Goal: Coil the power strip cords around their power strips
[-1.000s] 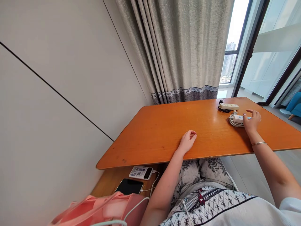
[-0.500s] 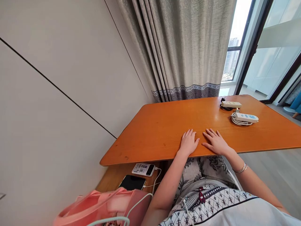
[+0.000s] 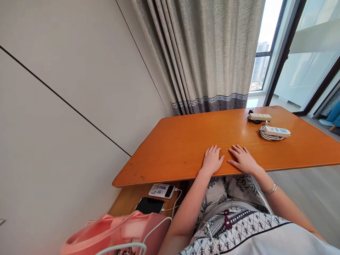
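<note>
My left hand (image 3: 212,160) lies palm down on the orange-brown wooden table (image 3: 170,148), close to its near edge, with the fingers stretched out. Just to its right, my right hand (image 3: 243,159) rests flat on the same surface, fingers spread and holding nothing. A small gap separates the two hands. Beyond my right hand, toward the far right, sits a white power strip (image 3: 277,131) with its pale cord coiled beside it. Behind that is a cream power strip (image 3: 260,117) with a black cord and plug.
Below the table's left end, a lower wooden surface (image 3: 120,202) holds a white power bank (image 3: 161,191) and a dark-screened phone (image 3: 150,205), both with cables. A pink bag (image 3: 106,230) stands nearer me. A wall (image 3: 66,141) borders the left; a curtain (image 3: 212,53) hangs behind.
Both hands stay flat in the same places on the table. Only the camera view has shifted very slightly.
</note>
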`<state>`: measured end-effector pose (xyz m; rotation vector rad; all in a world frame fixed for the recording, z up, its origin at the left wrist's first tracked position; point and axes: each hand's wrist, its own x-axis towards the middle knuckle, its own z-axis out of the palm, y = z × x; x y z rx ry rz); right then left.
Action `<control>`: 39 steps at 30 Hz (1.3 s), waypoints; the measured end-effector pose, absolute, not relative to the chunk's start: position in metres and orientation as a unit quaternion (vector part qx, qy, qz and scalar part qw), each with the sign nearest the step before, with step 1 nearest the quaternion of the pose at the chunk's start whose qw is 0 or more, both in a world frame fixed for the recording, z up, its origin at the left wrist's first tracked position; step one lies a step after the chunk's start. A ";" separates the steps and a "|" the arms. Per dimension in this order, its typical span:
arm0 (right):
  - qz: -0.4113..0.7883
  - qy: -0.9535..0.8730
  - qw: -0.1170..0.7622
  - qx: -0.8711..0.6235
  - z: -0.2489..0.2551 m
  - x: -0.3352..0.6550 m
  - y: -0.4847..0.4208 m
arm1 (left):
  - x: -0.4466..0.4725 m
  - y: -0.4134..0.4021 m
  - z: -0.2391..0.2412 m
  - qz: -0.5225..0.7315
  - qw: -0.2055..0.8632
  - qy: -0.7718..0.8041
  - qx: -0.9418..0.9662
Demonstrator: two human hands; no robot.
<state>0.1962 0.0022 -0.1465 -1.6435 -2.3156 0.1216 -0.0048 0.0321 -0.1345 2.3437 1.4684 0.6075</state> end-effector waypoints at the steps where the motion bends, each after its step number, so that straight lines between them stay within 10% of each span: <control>1: 0.042 -0.805 0.147 -0.573 -0.146 0.196 0.002 | -0.005 0.032 -0.134 0.211 0.153 0.512 0.818; 28: 0.043 -0.801 0.142 -0.580 -0.140 0.192 -0.002 | -0.005 0.029 -0.131 0.194 0.144 0.515 0.822; 39: -0.033 -0.714 0.400 -0.573 -0.121 0.281 0.028 | -0.009 0.025 -0.128 0.160 0.121 0.510 0.837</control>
